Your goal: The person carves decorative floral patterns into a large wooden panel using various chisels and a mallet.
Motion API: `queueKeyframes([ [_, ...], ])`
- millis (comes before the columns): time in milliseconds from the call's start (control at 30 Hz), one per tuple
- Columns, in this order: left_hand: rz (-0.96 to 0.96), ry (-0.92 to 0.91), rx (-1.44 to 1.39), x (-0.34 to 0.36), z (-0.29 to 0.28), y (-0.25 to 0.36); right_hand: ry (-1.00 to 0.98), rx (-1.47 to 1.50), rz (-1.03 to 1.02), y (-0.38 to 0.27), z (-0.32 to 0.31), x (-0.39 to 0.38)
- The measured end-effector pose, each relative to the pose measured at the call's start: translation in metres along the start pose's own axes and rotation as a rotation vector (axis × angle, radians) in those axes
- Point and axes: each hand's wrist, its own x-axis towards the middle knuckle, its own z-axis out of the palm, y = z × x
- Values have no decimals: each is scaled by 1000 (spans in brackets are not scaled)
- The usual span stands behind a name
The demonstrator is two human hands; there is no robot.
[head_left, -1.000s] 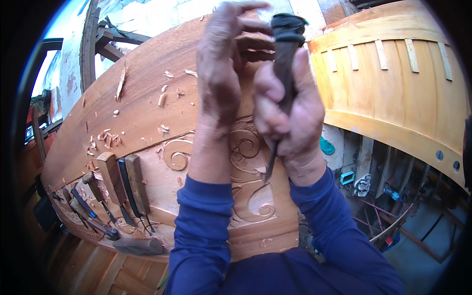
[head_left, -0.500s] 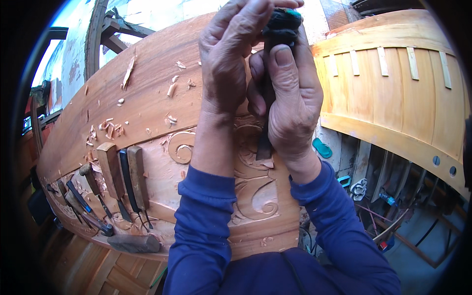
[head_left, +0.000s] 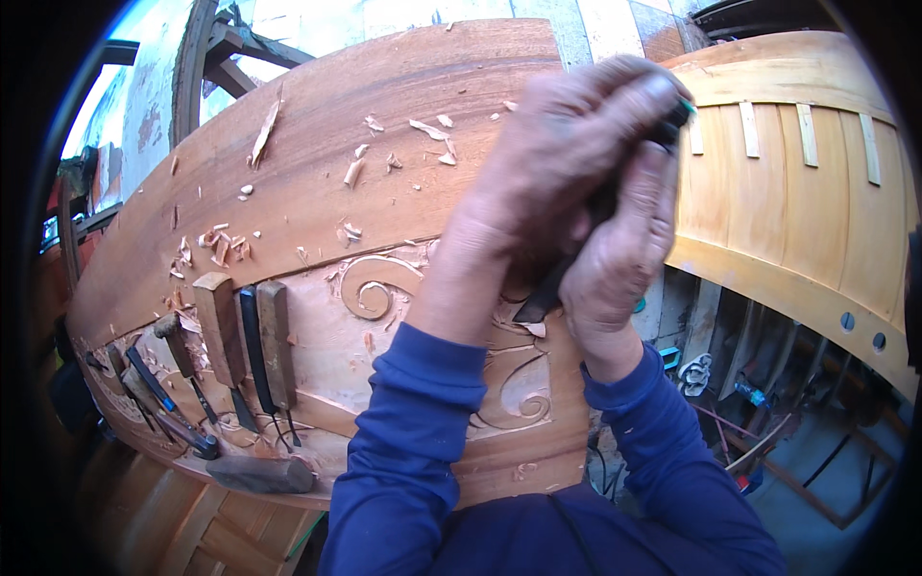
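Note:
A chisel with a dark flat blade (head_left: 540, 301) slants across the carved wooden panel (head_left: 317, 336). Its black-wrapped handle (head_left: 670, 127) rises toward the upper right. My left hand (head_left: 586, 144), slightly blurred, closes over the top of that handle. Lower on the same tool, my right hand (head_left: 619, 254) is wrapped around it, thumb along the handle. The blade's edge meets the wood beside a pale shaving (head_left: 534, 328). Carved scrolls (head_left: 373, 294) show left of my wrist, and another scroll (head_left: 523, 408) lies below the blade. My hands hide part of the carving.
Several chisels and gouges, one with a square wooden handle (head_left: 219, 326), lie on the panel's left with a wooden-headed mallet (head_left: 261, 474). Wood chips (head_left: 226, 245) are scattered above. A slatted wooden panel (head_left: 768, 211) stands at right, with clutter (head_left: 696, 372) below it.
Both hands have swung the chisel's handle to the right and down, so the tool leans from near upright in view to a slant. The blade end shifted slightly right.

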Motion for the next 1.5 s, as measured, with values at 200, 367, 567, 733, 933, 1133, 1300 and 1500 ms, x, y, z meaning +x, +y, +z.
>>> queueKeyframes([
  [200,44,-45,9,-3,-12,18,-220,116,70,-26,4,-15],
  [367,236,370,-230,1,-34,35,-382,384,506,-44,1,-13],
  [567,187,294,-348,5,-27,28,-402,154,286,-2,8,24],
  [733,224,371,-470,-1,-33,33,-495,136,156,-8,18,15],
  [933,110,102,-210,-4,-12,25,-240,19,76,-3,2,2],
  [1133,-1,48,88,2,-6,4,-26,-9,25,-5,-9,1],
  [1300,398,134,-76,4,-51,7,-288,268,323,-8,6,2],
  [1500,273,277,-46,4,-20,28,-442,952,646,-7,-55,20],
])
